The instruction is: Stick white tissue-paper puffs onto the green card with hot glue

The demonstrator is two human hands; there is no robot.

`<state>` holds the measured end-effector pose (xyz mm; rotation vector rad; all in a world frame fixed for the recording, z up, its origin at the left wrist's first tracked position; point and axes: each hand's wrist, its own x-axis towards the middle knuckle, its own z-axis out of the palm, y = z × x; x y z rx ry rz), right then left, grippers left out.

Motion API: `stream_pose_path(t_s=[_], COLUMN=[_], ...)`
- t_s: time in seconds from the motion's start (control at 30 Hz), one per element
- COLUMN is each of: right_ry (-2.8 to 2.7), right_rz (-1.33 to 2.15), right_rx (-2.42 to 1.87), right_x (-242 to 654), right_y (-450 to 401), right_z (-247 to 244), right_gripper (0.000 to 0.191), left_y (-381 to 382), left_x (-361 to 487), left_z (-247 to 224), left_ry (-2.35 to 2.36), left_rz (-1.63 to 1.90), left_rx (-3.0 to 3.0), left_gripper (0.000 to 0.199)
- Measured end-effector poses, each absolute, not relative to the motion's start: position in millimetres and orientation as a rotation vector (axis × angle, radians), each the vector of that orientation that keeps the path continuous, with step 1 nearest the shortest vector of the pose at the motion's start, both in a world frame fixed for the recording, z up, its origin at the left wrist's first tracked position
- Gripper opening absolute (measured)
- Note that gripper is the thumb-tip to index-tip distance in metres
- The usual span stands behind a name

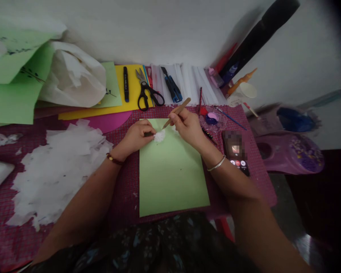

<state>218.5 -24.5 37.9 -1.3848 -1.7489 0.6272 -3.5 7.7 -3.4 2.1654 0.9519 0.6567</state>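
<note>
A sheet of light green paper [172, 178] lies in front of me. Near its top edge sits a small crumpled white paper piece [159, 136]. My left hand [138, 135] pinches the left edge of this piece with thumb and fingertips. In my right hand [187, 127] is a flat wooden stick [184, 105], held like a pen, its narrow tip just above the white piece. Another bit of white shows beside my right fingers, partly hidden by them.
White paper scraps [59, 170] are heaped on the left. Scissors [147, 93], a black marker [126, 84] and blue cutters [172, 85] lie along the back. To the right are a paint dish [212, 118], a thin brush [231, 118] and a phone [235, 151] near the table's edge.
</note>
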Motion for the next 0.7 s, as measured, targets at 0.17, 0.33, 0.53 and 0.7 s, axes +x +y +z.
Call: stream_pose_path(t_s=[0.17, 0.33, 0.53, 0.7], right_ry=[-1.923, -1.969, -1.661, -1.297], right_rz=[0.580, 0.545, 0.671, 0.902], right_rx=[-1.457, -1.495, -1.408, -1.296], right_x=[216, 210, 217, 228], right_y=[-35, -54, -61, -83], right_z=[40, 41, 43, 47], right_gripper=[0.022, 0.028, 0.028, 0.031], left_y=[9, 8, 7, 7], left_x=[-3, -2, -1, -3], left_z=[-3, -2, -1, 0], left_ry=[0.962, 0.993, 1.008, 1.021], left_rz=[0.665, 0.654, 0.650, 0.579], left_rx=[2.164, 2.160, 2.171, 2.175], left_gripper=[0.008, 0.010, 0.010, 0.012])
